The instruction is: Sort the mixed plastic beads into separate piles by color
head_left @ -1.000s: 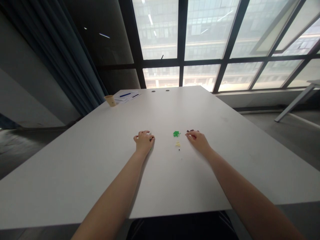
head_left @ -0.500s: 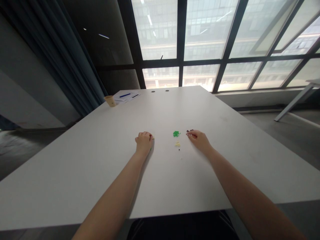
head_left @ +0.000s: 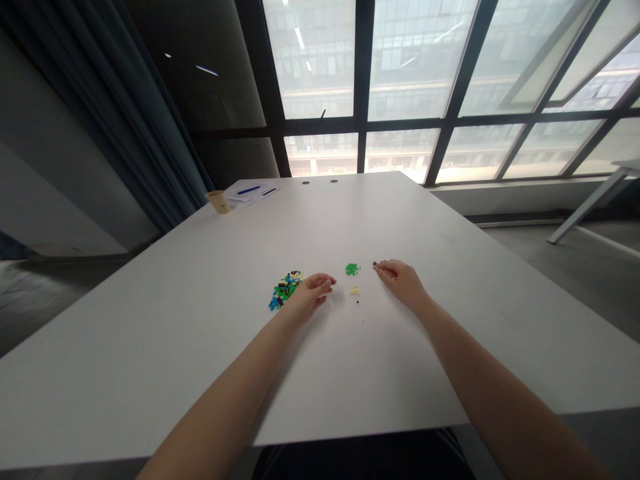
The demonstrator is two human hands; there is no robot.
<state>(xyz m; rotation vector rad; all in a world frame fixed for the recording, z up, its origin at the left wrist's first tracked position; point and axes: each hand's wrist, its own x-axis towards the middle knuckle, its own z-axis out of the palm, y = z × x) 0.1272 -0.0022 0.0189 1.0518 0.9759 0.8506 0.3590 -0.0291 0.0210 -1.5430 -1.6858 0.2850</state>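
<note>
On the white table (head_left: 320,373) lies a mixed heap of small beads or toy pieces (head_left: 283,293) in blue, green, yellow and dark red-brown. My left hand (head_left: 309,295) is just right of this heap and covers its right edge. Its thumb and forefinger are pinched; what is between them is too small to name. My right hand (head_left: 400,279) rests at a few dark brown pieces (head_left: 375,265), fingertips pinched together and partly hiding them. Between my hands lie a small green pile (head_left: 352,269), several pale yellow pieces (head_left: 355,289) and one black piece (head_left: 357,302).
A tan paper cup (head_left: 219,201) stands near the table's far left edge. Beside it are papers (head_left: 250,195) with a blue pen (head_left: 249,190) on them. Two round dark discs (head_left: 334,181) are at the far end. Large windows (head_left: 410,60) rise behind the table.
My left hand has moved right, off the mixed heap, which now shows. My right hand has stayed almost in place by the dark brown pieces.
</note>
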